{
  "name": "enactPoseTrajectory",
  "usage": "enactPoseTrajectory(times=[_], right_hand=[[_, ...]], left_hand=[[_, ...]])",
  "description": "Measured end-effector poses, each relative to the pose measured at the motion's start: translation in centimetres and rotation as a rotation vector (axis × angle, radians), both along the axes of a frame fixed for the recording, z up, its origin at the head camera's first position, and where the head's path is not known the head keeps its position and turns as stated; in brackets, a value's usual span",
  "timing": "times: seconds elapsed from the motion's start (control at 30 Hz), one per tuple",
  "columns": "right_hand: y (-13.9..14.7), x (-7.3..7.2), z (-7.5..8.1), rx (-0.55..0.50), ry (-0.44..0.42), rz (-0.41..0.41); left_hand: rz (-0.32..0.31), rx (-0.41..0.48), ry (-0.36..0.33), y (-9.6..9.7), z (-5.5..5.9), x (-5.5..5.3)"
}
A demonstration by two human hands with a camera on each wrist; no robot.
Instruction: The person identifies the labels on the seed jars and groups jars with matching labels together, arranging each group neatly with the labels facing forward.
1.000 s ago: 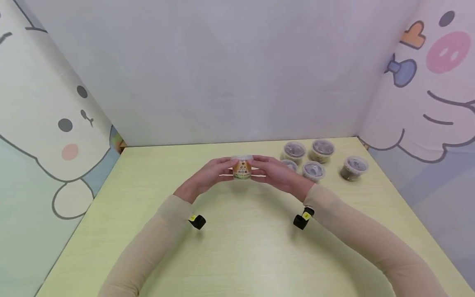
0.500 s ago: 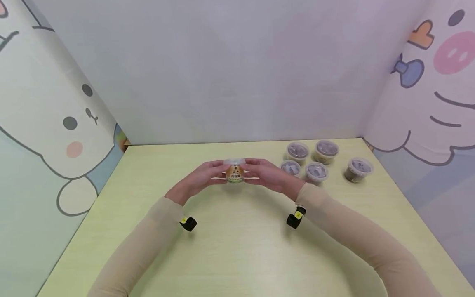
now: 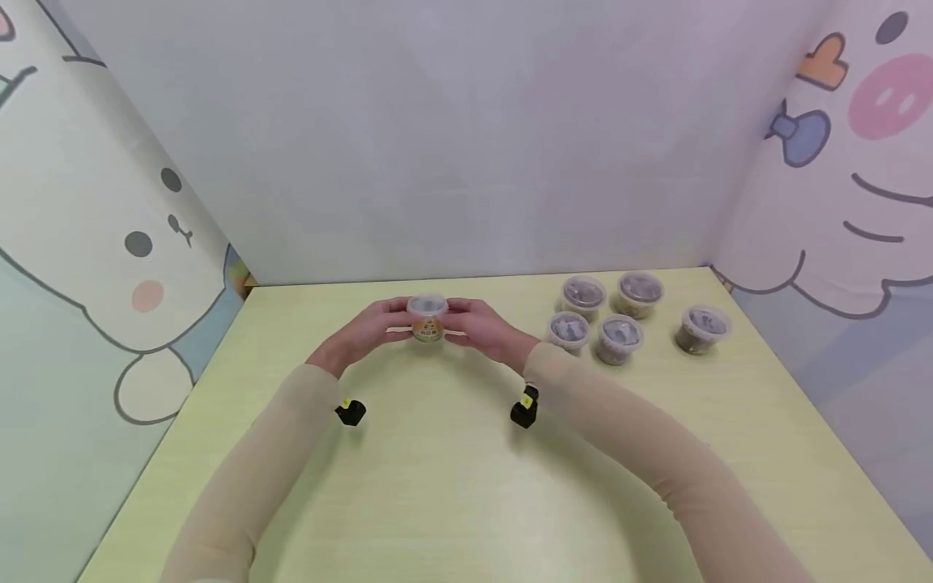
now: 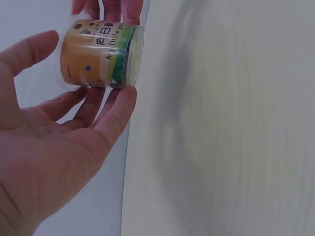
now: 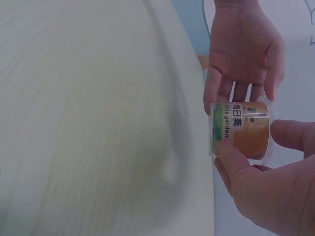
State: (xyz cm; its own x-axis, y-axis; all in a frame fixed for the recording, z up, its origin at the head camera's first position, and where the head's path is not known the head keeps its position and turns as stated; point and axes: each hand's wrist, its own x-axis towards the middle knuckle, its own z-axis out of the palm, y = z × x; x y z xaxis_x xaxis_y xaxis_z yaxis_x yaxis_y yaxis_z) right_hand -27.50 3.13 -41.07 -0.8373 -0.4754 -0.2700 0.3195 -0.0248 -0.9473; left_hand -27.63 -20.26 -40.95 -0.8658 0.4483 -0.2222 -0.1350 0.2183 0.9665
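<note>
Above the far half of the table, a small lidded plastic cup is held between both hands. It has a clear lid and an orange, white and green label reading "little garden". My left hand grips it from the left; in the left wrist view its fingers bear on the cup's side, the thumb near the lid. From the other side my right hand grips the same cup, its fingers on the label and thumb by the lid in the right wrist view. Fingertips behind the cup are partly hidden.
Several more lidded cups stand at the table's back right: two at the rear, including one cup, two in front, including one cup, and one cup farther right. A pale cloth wall rises behind the table.
Both hands have carried the cup leftward together, and its lid top shows more now. The right arm has moved away from the group of cups, uncovering those in front.
</note>
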Motion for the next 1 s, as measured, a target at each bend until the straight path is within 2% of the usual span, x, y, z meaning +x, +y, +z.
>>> enactPoseTrajectory(times=[0.2, 0.4, 0.5, 0.67, 0.8, 0.9, 1.0], right_hand=[[-3.1, -0.7, -1.3, 0.045, 0.057, -0.115], [-5.3, -1.3, -2.0, 0.059, 0.150, -0.171], [-5.9, -1.5, -2.2, 0.065, 0.164, -0.177], [-6.3, -1.8, -2.4, 0.095, 0.179, -0.187], [-6.6, -1.9, -2.6, 0.178, 0.255, -0.171], [-6.7, -2.1, -2.6, 0.254, 0.318, -0.127], [-6.6, -2.2, -2.5, 0.314, 0.334, -0.095]], left_hand=[[0.074, -0.001, -0.015, -0.8, -0.8, -0.7], [0.175, 0.056, -0.019, -1.1, -1.1, -1.5], [0.213, 0.050, -0.030, -1.2, -1.2, -1.9], [0.232, -0.013, -0.039, -1.1, -1.6, -2.6], [0.242, -0.024, -0.049, -1.2, -1.7, -2.8], [0.246, -0.019, -0.052, -1.3, -1.7, -2.8], [0.236, -0.031, -0.054, -1.3, -1.7, -2.7]])
